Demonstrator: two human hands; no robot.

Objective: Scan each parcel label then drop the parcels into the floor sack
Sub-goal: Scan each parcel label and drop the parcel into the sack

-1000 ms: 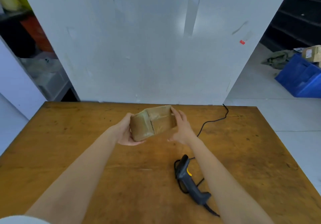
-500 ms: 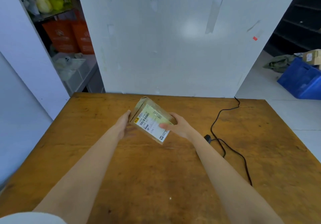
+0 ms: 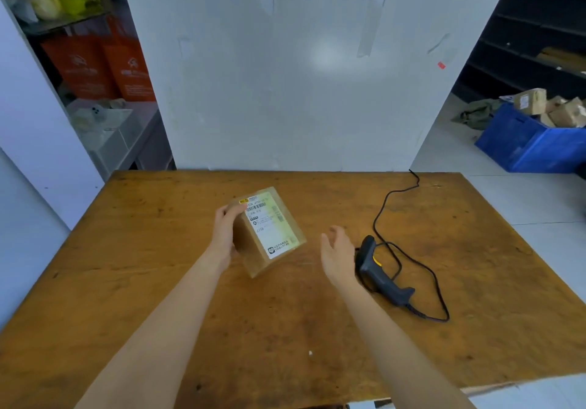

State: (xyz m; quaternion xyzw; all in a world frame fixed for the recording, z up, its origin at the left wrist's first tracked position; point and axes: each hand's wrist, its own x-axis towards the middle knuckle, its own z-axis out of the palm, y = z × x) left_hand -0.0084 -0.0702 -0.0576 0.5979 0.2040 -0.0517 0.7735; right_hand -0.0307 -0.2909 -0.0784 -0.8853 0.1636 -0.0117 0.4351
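Grips a small cardboard parcel point(image 3: 253, 250) with the left hand point(image 3: 226, 234), fingers curled over its upper left edge, palm against the plain brown side. Holds it tilted over the middle of the wooden bench point(image 3: 158, 250), white shipping label point(image 3: 269, 224) turned up toward the camera, barcode near the far end, a small logo at the near end. Cannot tell whether the lowest corner of the box touches the wood.

Carries nothing in the right hand point(image 3: 337, 256): palm facing the parcel, fingers loosely bent and spread, apart from the box, just beside the head of a handheld barcode scanner point(image 3: 377, 269). Cannot tell whether the wrist touches it.

Lies on its side on the bench, right of the parcel: dark grey scanner body, yellow trigger, handle pointing to the near right. Trails a black cable point(image 3: 412, 259) that loops beside it and runs off the far edge of the bench.

Behind the bench, a white panel point(image 3: 301, 75). To the left, orange bags point(image 3: 104, 69) on shelving. To the right, on the floor, a blue crate point(image 3: 523, 145) holding more cardboard boxes point(image 3: 532, 100), with an olive-green heap of fabric point(image 3: 475, 113) beside it and black shelving point(image 3: 532, 34) beyond.
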